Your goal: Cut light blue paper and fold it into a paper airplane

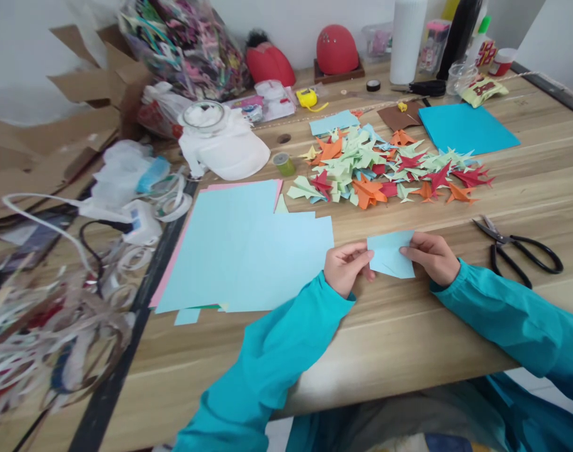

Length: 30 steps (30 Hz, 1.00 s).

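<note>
A small light blue piece of paper (pixel 391 254) is held up between both hands, just above the wooden table. My left hand (pixel 347 267) pinches its left edge between thumb and fingers. On the opposite edge my right hand (pixel 430 256) has a similar pinch. Faint crease lines show on the paper's lower part. Large light blue sheets (pixel 249 251) lie flat to the left of my left hand, over a pink sheet (pixel 172 270). Beyond my hands is a pile of folded paper pieces (pixel 357 157) in pale green, orange, red and blue.
Black-handled scissors (pixel 522 245) lie right of my right hand. A bright blue paper stack (pixel 468 127) sits at the back right, near a white bottle (pixel 408 41). Cords and ribbons (pixel 79 333) crowd the left side. A green tape roll (pixel 283 164) stands behind the sheets.
</note>
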### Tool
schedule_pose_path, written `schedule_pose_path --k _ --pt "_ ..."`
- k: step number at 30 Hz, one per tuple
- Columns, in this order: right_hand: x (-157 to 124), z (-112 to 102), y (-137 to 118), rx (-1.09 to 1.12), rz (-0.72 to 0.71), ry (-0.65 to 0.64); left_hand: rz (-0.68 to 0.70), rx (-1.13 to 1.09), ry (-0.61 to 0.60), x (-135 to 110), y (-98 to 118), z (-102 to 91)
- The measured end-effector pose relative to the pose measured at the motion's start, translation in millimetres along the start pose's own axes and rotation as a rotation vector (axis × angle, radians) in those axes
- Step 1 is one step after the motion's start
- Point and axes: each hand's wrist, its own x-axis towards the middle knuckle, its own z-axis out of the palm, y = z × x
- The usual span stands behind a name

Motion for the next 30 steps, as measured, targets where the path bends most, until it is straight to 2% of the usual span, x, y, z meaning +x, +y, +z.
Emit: schedule_pose_path --k 5,13,17,21,27,30 --pt "-0.2 -0.9 -0.3 -0.006 -0.015 0.020 -0.022 -0.004 0.001 1.6 -0.8 -0.6" --pt "3.8 -7.6 13.0 0.197 0.123 0.116 0.066 -0.135 -0.185 0.5 -2.0 -2.7" --pt "2.9 -5.7 4.9 0.203 0.141 0.017 0.123 -0.064 -0.184 -0.8 -0.5 -0.4" --pt "-0.2 -6.8 1.1 0.123 0.063 -0.113 0.151 0.029 -0.116 -2.4 3.7 3.3" --pt "-2.5 -11.5 7.8 0.061 -0.118 -0.199 0.125 0.045 -0.060 -2.0 6.2 4.4" --pt "-2.1 -7.3 4.8 0.018 -0.100 -0.148 0.139 0.065 -0.073 -2.2 6.7 4.2"
